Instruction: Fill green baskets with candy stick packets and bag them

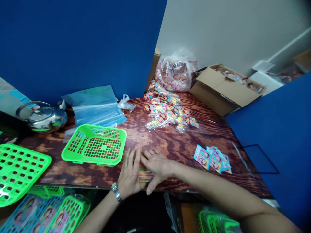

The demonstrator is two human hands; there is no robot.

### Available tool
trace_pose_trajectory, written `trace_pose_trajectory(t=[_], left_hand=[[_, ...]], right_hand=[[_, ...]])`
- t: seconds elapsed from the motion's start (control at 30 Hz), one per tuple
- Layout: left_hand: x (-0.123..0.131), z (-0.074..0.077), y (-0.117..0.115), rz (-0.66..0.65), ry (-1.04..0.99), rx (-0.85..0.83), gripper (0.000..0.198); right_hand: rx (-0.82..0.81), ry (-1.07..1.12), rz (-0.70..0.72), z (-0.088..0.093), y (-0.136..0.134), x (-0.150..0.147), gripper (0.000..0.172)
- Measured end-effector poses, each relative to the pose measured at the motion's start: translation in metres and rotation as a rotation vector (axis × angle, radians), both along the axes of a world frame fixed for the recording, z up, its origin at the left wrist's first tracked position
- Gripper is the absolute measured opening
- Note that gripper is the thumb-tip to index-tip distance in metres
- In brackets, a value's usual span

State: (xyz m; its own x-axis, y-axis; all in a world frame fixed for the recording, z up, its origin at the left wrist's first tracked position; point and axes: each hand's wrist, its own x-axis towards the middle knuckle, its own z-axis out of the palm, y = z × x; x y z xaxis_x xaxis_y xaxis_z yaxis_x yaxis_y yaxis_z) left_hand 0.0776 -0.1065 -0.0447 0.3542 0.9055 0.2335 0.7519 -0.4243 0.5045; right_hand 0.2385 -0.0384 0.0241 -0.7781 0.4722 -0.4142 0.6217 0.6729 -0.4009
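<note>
My left hand (pixel 130 173), with a metal watch at the wrist, lies flat with fingers stretched out on the wooden table (pixel 175 142) near its front edge. My right hand (pixel 157 166) rests beside it, fingers spread, pressing on a small colourful packet (pixel 145 175) that shows between both hands. An empty green plastic basket (pixel 96 144) sits just left of my left hand. A heap of small toy packets (pixel 168 111) lies further back on the table.
Printed cards (pixel 213 158) lie fanned at the right. At the back stand a clear bag of packets (pixel 176 72), a cardboard box (pixel 222 87) and clear plastic sheets (pixel 96 105). A steel kettle (pixel 43 118) and another green basket (pixel 18 171) are at left.
</note>
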Motion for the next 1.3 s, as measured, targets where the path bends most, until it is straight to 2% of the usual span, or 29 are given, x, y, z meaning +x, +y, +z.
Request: trace_pose_trajectory(t=[0.13, 0.23, 0.37, 0.53, 0.6, 0.7, 0.87, 0.97, 1.03, 1.1, 1.17, 1.23, 1.3], left_hand=[[0.005, -0.002, 0.0, 0.025, -0.009, -0.007, 0.111], [0.008, -0.002, 0.001, 0.056, -0.016, -0.013, 0.11], [0.004, 0.002, 0.004, 0.052, -0.016, -0.062, 0.109], [-0.011, 0.008, -0.004, -0.069, -0.082, -0.169, 0.1], [-0.014, 0.01, -0.011, -0.055, -0.107, -0.188, 0.093], [-0.015, 0.015, -0.023, -0.018, -0.141, -0.179, 0.084], [-0.037, 0.038, -0.038, 0.008, -0.237, 0.046, 0.059], [-0.067, 0.057, -0.038, 0.124, -0.224, 0.306, 0.051], [-0.09, 0.064, -0.032, 0.241, -0.102, 0.447, 0.049], [-0.11, 0.064, -0.024, 0.308, 0.056, 0.479, 0.046], [-0.122, 0.059, -0.017, 0.29, 0.169, 0.449, 0.039], [-0.125, 0.052, -0.012, 0.248, 0.2, 0.42, 0.028], [-0.119, 0.046, -0.011, 0.232, 0.182, 0.412, 0.02]], right_hand=[[0.093, -0.095, -0.051, -0.01, -0.014, -0.009, 0.123], [0.169, -0.145, -0.039, -0.013, -0.011, -0.012, 0.11], [0.208, -0.158, 0.063, -0.011, 0.0, -0.011, 0.093], [0.229, -0.194, 0.058, -0.015, 0.001, -0.01, 0.102], [0.249, -0.177, 0.039, -0.016, -0.002, -0.011, 0.107], [0.231, -0.166, 0.043, -0.014, -0.003, -0.012, 0.104], [0.164, -0.145, 0.048, -0.007, 0.006, -0.008, 0.107], [0.067, -0.068, -0.032, -0.004, 0.014, 0.003, 0.106], [-0.022, 0.012, -0.111, 0.002, 0.02, 0.014, 0.108], [-0.122, 0.137, -0.172, 0.012, 0.027, 0.023, 0.109], [-0.219, 0.305, -0.195, 0.027, 0.037, 0.026, 0.108], [-0.328, 0.479, -0.166, 0.042, 0.049, 0.018, 0.106], [-0.434, 0.633, -0.084, 0.057, 0.062, -0.004, 0.107]])
